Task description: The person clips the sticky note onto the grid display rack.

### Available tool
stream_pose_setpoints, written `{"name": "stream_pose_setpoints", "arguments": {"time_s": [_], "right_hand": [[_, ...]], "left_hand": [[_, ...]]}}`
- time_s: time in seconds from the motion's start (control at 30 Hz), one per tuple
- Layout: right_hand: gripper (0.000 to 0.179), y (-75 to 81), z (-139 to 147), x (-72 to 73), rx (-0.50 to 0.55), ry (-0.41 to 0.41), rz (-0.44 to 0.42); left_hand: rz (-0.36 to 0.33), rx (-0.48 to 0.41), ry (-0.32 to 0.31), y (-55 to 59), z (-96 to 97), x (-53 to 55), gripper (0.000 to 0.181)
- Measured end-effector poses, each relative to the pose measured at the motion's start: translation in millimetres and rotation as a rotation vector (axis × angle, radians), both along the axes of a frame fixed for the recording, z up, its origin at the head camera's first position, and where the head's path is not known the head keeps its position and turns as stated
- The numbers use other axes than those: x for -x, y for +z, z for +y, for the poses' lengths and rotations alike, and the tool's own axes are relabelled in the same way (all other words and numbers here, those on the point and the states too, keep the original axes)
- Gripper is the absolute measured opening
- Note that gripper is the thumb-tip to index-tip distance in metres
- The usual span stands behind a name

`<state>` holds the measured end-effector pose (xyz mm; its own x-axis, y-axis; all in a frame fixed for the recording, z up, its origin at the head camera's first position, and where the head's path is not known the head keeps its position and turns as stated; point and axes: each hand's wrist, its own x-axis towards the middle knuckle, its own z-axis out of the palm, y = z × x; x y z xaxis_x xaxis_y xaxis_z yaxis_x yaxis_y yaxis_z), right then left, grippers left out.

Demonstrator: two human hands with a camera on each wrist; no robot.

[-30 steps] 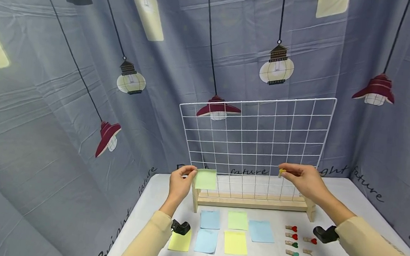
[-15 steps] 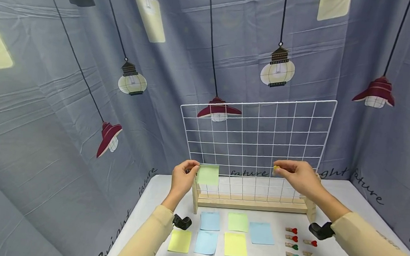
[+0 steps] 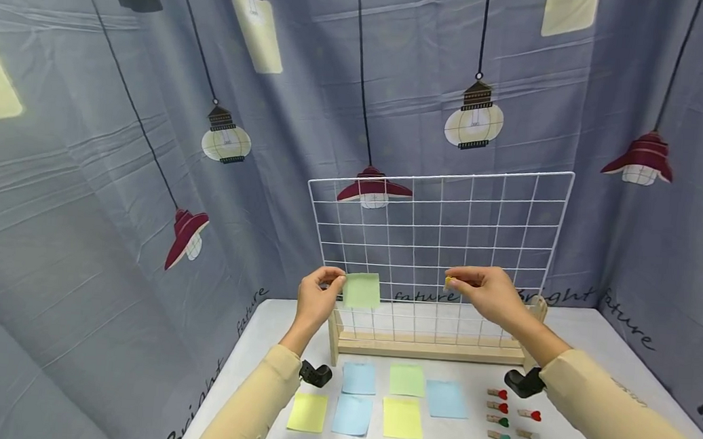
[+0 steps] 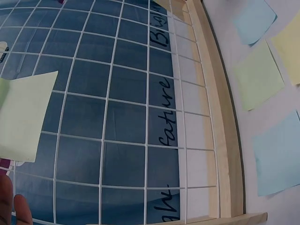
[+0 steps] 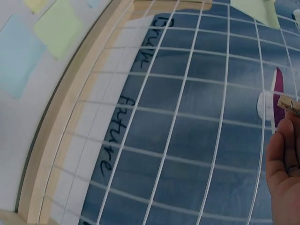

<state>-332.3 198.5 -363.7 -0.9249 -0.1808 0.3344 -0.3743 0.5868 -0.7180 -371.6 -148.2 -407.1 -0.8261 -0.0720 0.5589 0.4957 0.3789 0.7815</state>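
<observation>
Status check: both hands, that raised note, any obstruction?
Left hand pinches raised green note. Right hand holds clothespin. No clip visible on note. Nothing seen between them.

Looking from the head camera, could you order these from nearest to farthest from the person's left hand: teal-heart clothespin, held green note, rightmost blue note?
From the left hand:
1. Held green note: pinched at its edge.
2. Rightmost blue note: on the table, to the right.
3. Teal-heart clothespin: on the table, farther right.
</observation>
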Motion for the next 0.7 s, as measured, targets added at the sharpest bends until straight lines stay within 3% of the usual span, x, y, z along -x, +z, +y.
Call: {"name": "stream_pose_setpoints", "arguments": {"time_s": [0.33,0.7], "right_hand": [[0.029,12.6,-24.4,7.4,-0.007,0.025,0.03],[0.027,34.1,-38.8,14.4,-0.011,0.023,0.029]], "left_hand": [[0.003,0.02,-0.001,6.6,2.8,3.1,0.005],[0.032,0.016,0.002,24.4,10.9,9.4,0.007]]}}
